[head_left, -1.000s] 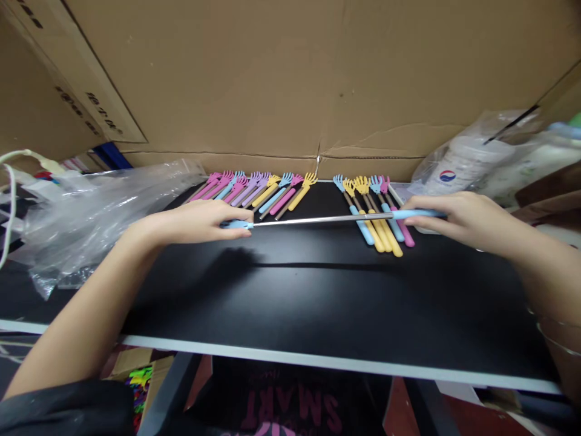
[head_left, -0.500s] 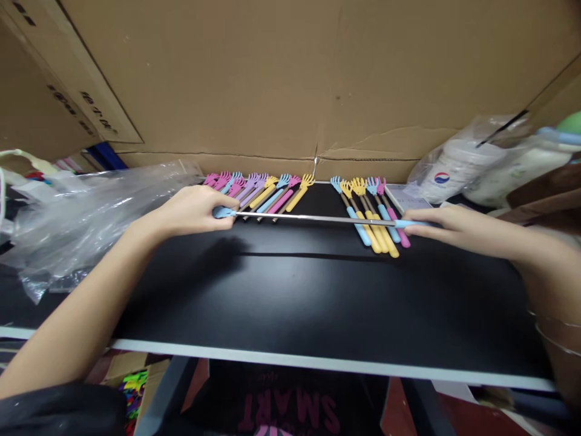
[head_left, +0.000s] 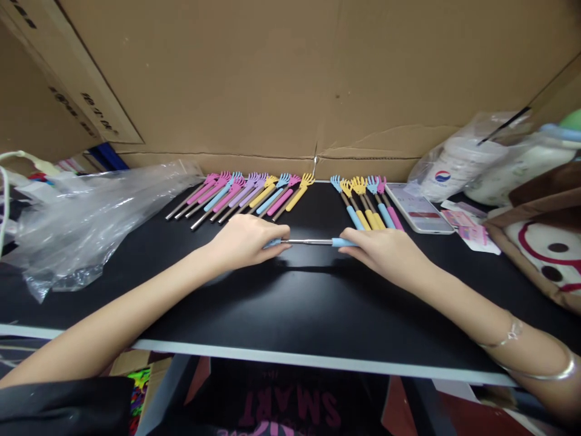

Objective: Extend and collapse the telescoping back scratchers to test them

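Observation:
Between my hands a telescopic back scratcher (head_left: 308, 241) lies level above the black tabletop, its metal rod short and its ends light blue. My left hand (head_left: 247, 242) is closed round the left end, which is mostly hidden by the fingers. At the blue handle, my right hand (head_left: 379, 245) pinches the right end. Behind my left hand lies a row of pink, blue, purple and yellow hand-shaped back scratchers (head_left: 247, 192). A smaller group of blue, yellow and pink back scratchers (head_left: 363, 203) fans out behind my right hand, which covers their lower ends.
Clear plastic bags (head_left: 104, 212) lie at the left. To the right are a phone (head_left: 420, 209), pink cards (head_left: 472, 230), a bagged cup (head_left: 454, 163) and a brown bag (head_left: 521, 242). A cardboard wall (head_left: 272, 79) stands behind. Below the table edge, a box (head_left: 140, 381) holds colourful pieces.
Both hands have moved inward and slightly nearer to me, and the scratcher's rod between them has shortened. The phone and cards at the right now show.

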`<state>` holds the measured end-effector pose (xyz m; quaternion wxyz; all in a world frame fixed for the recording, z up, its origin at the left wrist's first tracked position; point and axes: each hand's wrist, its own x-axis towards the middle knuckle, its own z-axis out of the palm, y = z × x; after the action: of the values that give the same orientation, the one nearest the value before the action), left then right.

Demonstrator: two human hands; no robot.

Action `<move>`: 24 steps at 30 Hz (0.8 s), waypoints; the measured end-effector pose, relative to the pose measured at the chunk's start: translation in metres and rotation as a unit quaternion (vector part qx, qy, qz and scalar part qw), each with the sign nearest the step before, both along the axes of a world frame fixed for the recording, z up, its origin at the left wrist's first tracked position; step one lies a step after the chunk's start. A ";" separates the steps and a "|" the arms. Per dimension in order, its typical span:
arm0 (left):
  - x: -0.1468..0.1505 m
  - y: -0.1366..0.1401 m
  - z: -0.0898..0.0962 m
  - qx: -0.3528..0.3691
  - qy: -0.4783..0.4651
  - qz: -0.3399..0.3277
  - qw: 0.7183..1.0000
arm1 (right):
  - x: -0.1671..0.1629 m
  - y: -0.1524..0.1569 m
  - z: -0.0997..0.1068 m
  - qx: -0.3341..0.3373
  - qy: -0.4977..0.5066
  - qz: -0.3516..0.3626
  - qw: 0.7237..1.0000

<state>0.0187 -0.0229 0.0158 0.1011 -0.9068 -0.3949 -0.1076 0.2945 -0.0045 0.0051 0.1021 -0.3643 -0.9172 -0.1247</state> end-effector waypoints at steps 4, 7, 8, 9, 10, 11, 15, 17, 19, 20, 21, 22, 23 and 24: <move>0.008 -0.004 -0.007 -0.005 -0.011 -0.019 1.000 | -0.006 -0.005 -0.001 -0.008 -0.018 0.014 1.000; 0.012 -0.007 -0.008 0.003 -0.011 -0.017 1.000 | -0.008 -0.008 0.001 0.001 -0.022 0.004 1.000; 0.012 -0.007 -0.008 0.006 -0.009 -0.018 1.000 | -0.008 -0.009 0.002 0.003 -0.019 0.002 1.000; 0.012 -0.007 -0.007 0.007 -0.004 -0.021 1.000 | -0.008 -0.010 0.004 0.000 -0.018 0.002 1.000; 0.012 -0.006 -0.007 0.008 0.002 -0.025 1.000 | -0.006 -0.010 0.005 -0.008 -0.018 0.004 1.000; 0.011 -0.004 -0.006 0.007 0.011 -0.028 1.000 | -0.004 -0.009 0.006 -0.021 -0.020 0.005 1.000; -0.006 0.009 -0.003 -0.002 0.047 -0.015 0.999 | 0.017 0.007 0.015 -0.098 -0.026 -0.012 0.995; -0.020 0.017 0.001 -0.009 0.055 0.011 0.998 | 0.035 0.021 0.022 -0.146 -0.019 -0.024 0.989; -0.035 0.025 0.005 -0.016 0.046 0.028 0.998 | 0.052 0.034 0.030 -0.185 0.006 -0.038 0.982; -0.040 0.028 0.007 -0.010 0.039 0.036 0.999 | 0.058 0.038 0.034 -0.203 0.018 -0.037 0.978; -0.044 0.029 0.009 -0.006 0.036 0.040 0.999 | 0.062 0.041 0.038 -0.220 0.028 -0.032 0.974; -0.046 0.030 0.011 0.000 0.034 0.044 0.998 | 0.064 0.043 0.041 -0.237 0.035 -0.025 0.970; -0.047 0.030 0.012 0.002 0.034 0.044 0.998 | 0.065 0.043 0.045 -0.253 0.040 -0.019 0.966; -0.046 0.029 0.014 0.002 0.035 0.044 0.998 | 0.065 0.042 0.048 -0.267 0.041 -0.017 0.963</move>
<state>-0.0276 0.0063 0.0293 0.1212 -0.8916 -0.4303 -0.0725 0.3592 0.0373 0.0529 0.0362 -0.3984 -0.9060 0.1382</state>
